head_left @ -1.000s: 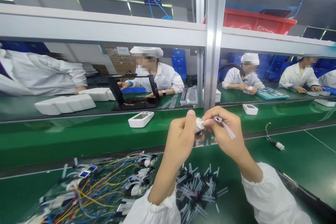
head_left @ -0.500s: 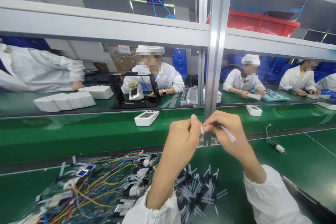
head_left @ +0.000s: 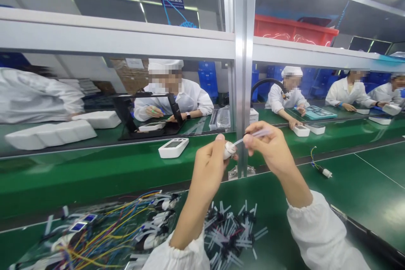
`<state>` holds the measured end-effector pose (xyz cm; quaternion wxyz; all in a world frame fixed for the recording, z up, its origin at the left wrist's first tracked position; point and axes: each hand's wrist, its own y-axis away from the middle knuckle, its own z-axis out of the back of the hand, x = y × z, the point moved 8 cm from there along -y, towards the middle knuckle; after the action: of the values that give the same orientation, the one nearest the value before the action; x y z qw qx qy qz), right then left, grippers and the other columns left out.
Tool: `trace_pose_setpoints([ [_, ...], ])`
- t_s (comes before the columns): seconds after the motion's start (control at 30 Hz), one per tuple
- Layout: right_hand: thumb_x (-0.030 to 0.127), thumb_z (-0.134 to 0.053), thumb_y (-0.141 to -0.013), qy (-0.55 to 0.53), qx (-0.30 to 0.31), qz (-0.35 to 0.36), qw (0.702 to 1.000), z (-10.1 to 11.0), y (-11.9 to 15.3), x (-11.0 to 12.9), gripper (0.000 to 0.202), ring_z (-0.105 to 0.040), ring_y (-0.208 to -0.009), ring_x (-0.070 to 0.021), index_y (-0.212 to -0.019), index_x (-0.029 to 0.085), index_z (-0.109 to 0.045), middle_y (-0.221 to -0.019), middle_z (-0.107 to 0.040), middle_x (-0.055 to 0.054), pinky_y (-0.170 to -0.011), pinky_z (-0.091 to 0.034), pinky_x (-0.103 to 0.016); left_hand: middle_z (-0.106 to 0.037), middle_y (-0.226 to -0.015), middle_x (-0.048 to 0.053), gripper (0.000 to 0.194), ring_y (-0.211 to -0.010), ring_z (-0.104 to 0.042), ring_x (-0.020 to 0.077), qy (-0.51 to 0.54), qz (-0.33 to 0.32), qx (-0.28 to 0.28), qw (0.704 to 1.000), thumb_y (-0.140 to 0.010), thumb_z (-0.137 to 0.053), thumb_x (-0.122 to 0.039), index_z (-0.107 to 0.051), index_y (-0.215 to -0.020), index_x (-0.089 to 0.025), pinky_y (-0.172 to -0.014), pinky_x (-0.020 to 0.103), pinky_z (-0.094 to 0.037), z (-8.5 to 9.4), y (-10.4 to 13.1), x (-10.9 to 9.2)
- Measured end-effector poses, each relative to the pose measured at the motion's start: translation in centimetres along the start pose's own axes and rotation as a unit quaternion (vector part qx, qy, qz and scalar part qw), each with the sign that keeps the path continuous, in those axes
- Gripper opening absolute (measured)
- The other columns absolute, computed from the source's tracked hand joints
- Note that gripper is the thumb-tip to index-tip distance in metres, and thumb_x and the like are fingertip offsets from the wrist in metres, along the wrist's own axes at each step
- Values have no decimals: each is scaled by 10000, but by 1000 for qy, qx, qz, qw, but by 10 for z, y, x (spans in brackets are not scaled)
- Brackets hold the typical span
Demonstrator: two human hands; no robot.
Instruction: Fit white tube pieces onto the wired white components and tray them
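Note:
My left hand is closed on a small white cylindrical part, whose far end faces right. A thin translucent tube runs from that part toward my right hand. The fingers of my right hand pinch the tube and a small dark piece on it; its pale end lies across the fingers. Below my hands, a pile of translucent tubes with black pieces lies on the green table. Wired white parts are heaped at the lower left.
A metal post rises behind my hands. White devices lie on the green conveyor. One wired part lies at the right. Co-workers in white sit across, one reaching to a device; a red bin sits on the shelf.
The view has shifted right. My hands are further apart, with the white part and the tube between them now showing. Across the line, a co-worker has lowered a device into the black frame.

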<state>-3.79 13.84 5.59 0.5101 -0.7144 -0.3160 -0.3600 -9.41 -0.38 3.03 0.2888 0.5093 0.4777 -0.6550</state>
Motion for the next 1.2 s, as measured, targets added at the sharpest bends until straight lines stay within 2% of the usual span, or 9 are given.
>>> trace_pose_setpoints([
  [0.1,468,-950,-676,-22,-52,23,998,8,-1,-1,366,-636,-660,-125,-836,194,-767,-782,-710,-10,-539,-570,-225,-579,-616,23,459,-497,-392,111,81,33,3,996,-875,-683,-588,-714,-748,-148,-455,242,-253,-8,-2,9],
  [0.27,479,-924,-713,-30,-90,38,995,13,0,-3,306,-646,-733,-133,-830,213,-828,-918,-774,-45,-610,-574,-240,-716,-803,81,400,-682,-563,137,265,124,16,956,-691,-887,-432,-797,-885,-94,-570,233,-438,-22,-1,24],
  [0.43,434,-940,-697,-63,-124,29,990,15,4,-4,291,-668,-756,-131,-851,214,-828,-943,-785,-44,-625,-578,-230,-733,-862,88,160,-714,-627,123,360,199,-14,911,-846,-749,-189,-804,-919,-58,-597,219,-486,-27,-1,31],
  [0.53,407,-963,-660,-77,-155,36,984,20,5,-2,321,-683,-759,-139,-826,203,-779,-869,-764,-26,-606,-577,-223,-719,-871,88,169,-718,-645,102,391,227,-59,890,-899,-633,-51,-790,-956,-30,-639,203,-513,-22,-1,35],
  [0.73,406,-952,-701,-80,-126,40,988,17,5,4,330,-694,-663,-123,-838,187,-748,-747,-748,-9,-569,-554,-203,-708,-918,69,170,-712,-644,85,390,181,-78,899,-894,-669,-21,-765,-1032,-43,-619,185,-517,-6,-9,39],
  [0.87,406,-913,-746,-56,-90,27,994,10,7,4,327,-694,-709,-135,-911,173,-753,-757,-745,-19,-590,-567,-215,-737,-965,74,135,-706,-652,87,387,142,-62,909,-857,-769,-88,-770,-992,-76,-613,178,-534,-2,-11,37],
  [1.03,372,-866,-778,-53,-87,32,994,6,8,6,387,-661,-699,-147,-1030,232,-607,-726,-719,13,-546,-540,-211,-776,-1003,82,386,-707,-659,92,375,97,-53,920,-659,-982,-228,-776,-962,-106,-620,171,-550,0,-6,23],
  [1.1,373,-827,-804,-48,-87,27,995,5,8,5,328,-608,-641,-124,-1005,231,-610,-702,-680,29,-524,-522,-203,-783,-971,76,477,-687,-649,90,365,72,-47,927,-579,-1029,-312,-778,-937,-120,-620,172,-550,1,-4,15],
  [1.2,384,-782,-827,-36,-95,21,995,6,8,4,259,-533,-589,-98,-993,217,-675,-692,-610,43,-489,-490,-193,-784,-905,61,496,-652,-624,77,336,48,-41,940,-543,-1042,-359,-781,-902,-136,-614,167,-537,2,-1,6],
])
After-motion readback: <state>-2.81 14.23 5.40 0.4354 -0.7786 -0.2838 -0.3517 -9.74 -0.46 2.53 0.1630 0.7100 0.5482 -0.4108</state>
